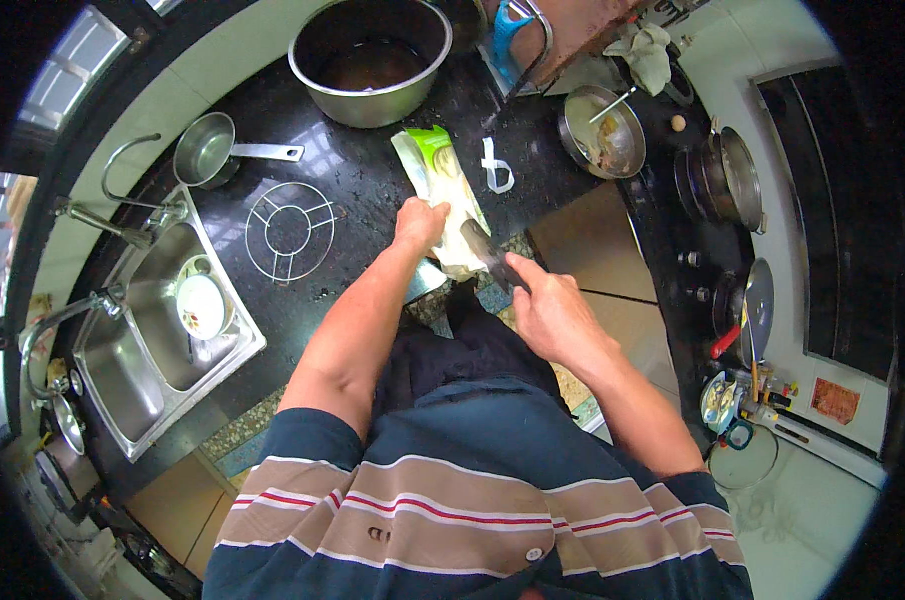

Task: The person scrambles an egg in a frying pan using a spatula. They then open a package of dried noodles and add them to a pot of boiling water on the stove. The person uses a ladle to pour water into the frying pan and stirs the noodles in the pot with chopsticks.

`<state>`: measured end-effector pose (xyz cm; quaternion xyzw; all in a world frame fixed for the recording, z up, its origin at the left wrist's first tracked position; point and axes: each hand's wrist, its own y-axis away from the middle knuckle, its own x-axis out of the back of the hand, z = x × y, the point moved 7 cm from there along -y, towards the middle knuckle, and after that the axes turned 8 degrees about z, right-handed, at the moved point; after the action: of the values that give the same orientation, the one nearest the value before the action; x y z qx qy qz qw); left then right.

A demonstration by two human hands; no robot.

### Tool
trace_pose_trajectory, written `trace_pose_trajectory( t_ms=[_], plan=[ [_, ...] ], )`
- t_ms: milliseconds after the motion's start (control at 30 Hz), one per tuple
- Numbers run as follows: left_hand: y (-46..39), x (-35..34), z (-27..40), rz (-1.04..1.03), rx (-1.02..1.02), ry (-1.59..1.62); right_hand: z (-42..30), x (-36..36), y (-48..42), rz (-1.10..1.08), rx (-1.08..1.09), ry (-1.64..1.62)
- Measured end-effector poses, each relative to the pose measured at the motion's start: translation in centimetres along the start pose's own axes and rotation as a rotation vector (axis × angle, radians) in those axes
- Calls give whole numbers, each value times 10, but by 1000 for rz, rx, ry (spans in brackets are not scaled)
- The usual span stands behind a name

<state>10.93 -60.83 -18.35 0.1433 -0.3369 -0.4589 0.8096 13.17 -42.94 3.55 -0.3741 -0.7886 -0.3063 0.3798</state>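
Over the counter edge in front of me, a long white and green plastic packet [452, 180] lies slanted, its pale lower end crumpled. My left hand [420, 223] grips the packet along its left side. In my right hand [554, 311] is a dark-bladed kitchen knife [490, 251], probably a cleaver. Its blade overlaps the packet's lower right side; whether it cuts into the plastic I cannot tell. To the right of the packet, a curled white strip [497, 166] rests on the black countertop [362, 172].
A large metal pot [370, 105] stands at the back, a saucepan [206, 154] and wire trivet [287, 232] at left. The sink [145, 307] holds dishes. At right are a metal bowl [602, 135], an egg [677, 123] and a frying pan [758, 307].
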Motion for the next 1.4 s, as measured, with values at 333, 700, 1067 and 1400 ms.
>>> trace_pose_trajectory(
  t_ms=[333,700,1067,1400],
  plan=[
    [3,12,-17,10,-124,296,40,161,31,276,-313,-768],
    [38,51,14,150,-99,189,104,472,-75,1014,349,-680],
    [49,47,-8,429,61,266,20,573,-332,1106,643,-350],
    [75,44,17,594,135,246,-21,551,-413,1092,675,-160]
  ],
)
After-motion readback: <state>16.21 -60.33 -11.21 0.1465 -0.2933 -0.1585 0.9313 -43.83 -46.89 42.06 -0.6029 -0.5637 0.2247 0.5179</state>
